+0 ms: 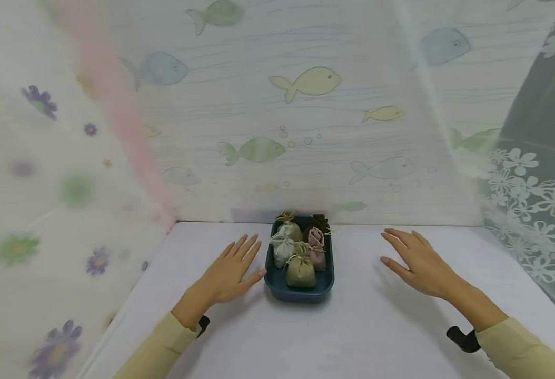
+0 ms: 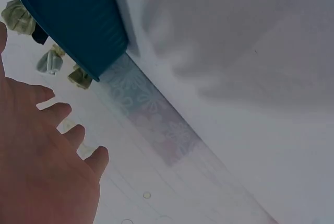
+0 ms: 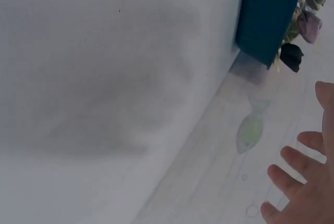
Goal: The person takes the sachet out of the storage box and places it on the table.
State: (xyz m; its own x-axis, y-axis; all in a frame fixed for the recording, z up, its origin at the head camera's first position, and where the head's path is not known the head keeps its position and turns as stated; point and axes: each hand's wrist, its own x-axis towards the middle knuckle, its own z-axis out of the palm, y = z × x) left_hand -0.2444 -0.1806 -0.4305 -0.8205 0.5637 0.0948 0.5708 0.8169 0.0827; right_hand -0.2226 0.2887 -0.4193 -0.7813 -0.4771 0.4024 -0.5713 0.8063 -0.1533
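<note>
A dark teal plastic tub (image 1: 298,295) stands on the white table against the back sheet. Inside it sit several small drawstring pouches: an olive-gold one (image 1: 301,272) in front, a pale grey-green one (image 1: 284,251) at left, a dusty pink one (image 1: 317,253) at right, another olive one (image 1: 286,216) and a dark brown one (image 1: 319,223) behind. My left hand (image 1: 230,269) hovers left of the tub, fingers spread, its thumb tip close to the tub's rim. Farther off to the right, my right hand (image 1: 417,263) is held over the table with fingers extended, holding nothing.
A sheet printed with fish (image 1: 258,150) hangs right behind the tub. On the left, a flower-patterned sheet (image 1: 59,231) borders the white table (image 1: 287,342); a lacy floral curtain (image 1: 538,210) hangs at the right. Dark straps show at both wrists.
</note>
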